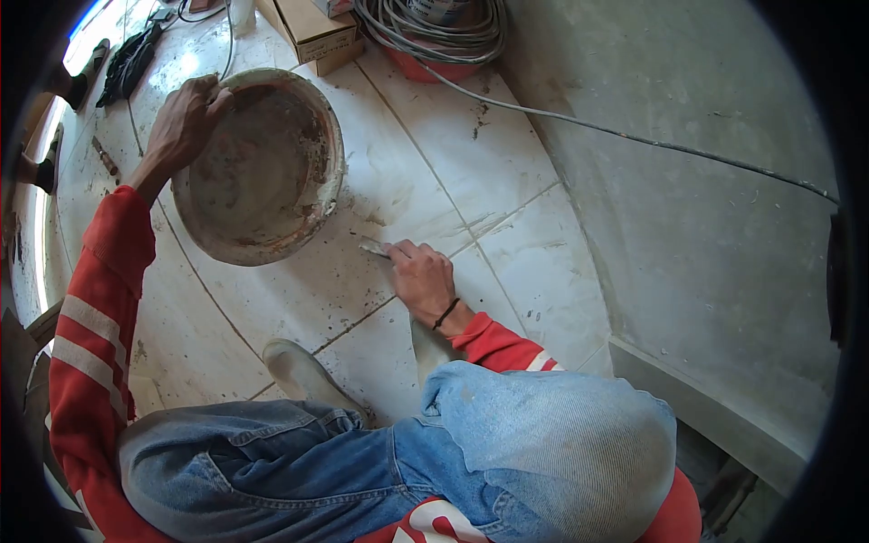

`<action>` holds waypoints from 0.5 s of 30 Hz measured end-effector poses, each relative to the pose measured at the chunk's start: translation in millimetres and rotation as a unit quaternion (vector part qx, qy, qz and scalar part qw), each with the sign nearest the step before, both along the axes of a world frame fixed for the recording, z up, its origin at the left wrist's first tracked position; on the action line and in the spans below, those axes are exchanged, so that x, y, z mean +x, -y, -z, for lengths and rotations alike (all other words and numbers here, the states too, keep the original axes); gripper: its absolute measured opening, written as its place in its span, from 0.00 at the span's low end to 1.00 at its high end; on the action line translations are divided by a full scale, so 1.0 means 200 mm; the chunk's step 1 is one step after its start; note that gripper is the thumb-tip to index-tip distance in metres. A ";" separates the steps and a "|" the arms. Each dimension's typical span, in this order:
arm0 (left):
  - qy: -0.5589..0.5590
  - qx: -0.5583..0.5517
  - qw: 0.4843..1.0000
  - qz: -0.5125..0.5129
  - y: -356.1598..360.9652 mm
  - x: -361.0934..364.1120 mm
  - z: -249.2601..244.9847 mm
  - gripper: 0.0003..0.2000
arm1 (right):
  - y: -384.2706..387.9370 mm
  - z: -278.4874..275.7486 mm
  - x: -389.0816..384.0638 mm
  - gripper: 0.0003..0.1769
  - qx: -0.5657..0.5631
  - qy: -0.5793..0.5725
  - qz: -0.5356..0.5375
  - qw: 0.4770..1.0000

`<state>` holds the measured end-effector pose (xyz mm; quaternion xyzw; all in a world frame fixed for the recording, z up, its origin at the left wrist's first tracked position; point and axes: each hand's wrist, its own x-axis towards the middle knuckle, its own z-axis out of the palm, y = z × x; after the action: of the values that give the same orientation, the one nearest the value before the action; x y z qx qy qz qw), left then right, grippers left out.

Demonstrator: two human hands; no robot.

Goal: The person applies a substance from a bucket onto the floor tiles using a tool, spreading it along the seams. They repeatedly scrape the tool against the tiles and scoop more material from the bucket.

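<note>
My left hand (188, 122) is closed on the upper left rim of a round, dirty basin (249, 172). Its inside is coated with grey and reddish-brown residue, and the basin appears tilted above the tiled floor. To the right of the basin and lower, my right hand (423, 279) grips a small flat scraper (373, 246). The scraper's grey blade points left toward the basin and is apart from it. Most of its handle is hidden in my fingers.
Tiled floor (380, 335) with dirt specks lies below. Cardboard box (312, 32) and coiled cable (434, 45) over a red tub (439, 71) stand at the top. A grey wall (688, 181) is on the right. Another person's feet (45, 172) show at far left, near a brown-handled tool (105, 158).
</note>
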<state>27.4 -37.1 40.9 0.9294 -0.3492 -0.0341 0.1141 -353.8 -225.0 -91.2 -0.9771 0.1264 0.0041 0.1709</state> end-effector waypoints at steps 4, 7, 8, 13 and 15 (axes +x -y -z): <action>0.030 0.000 1.000 0.000 -0.02 -0.07 0.00 0.29 | 0.41 -0.02 -0.07 0.19 0.027 0.021 0.142 0.989; 0.009 -0.003 1.000 -0.003 -0.05 -0.01 0.03 0.30 | 0.83 -0.01 -0.18 0.18 -0.119 0.007 0.219 0.969; 0.007 -0.004 1.000 -0.001 -0.06 0.00 0.04 0.30 | 0.82 0.05 -0.21 0.18 -0.120 0.005 0.220 0.968; -0.078 -0.020 0.996 -0.046 -0.05 0.06 0.01 0.30 | 0.26 0.09 -0.24 0.17 -0.048 -0.015 0.104 0.993; -0.048 -0.035 0.998 -0.031 -0.04 0.05 0.00 0.28 | 0.14 0.01 -0.22 0.17 0.001 0.025 0.067 0.997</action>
<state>36.9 -28.6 40.4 0.9324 -0.3157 -0.0634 0.1640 -397.9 -252.5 -93.3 -0.9661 0.1876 -0.0322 0.1746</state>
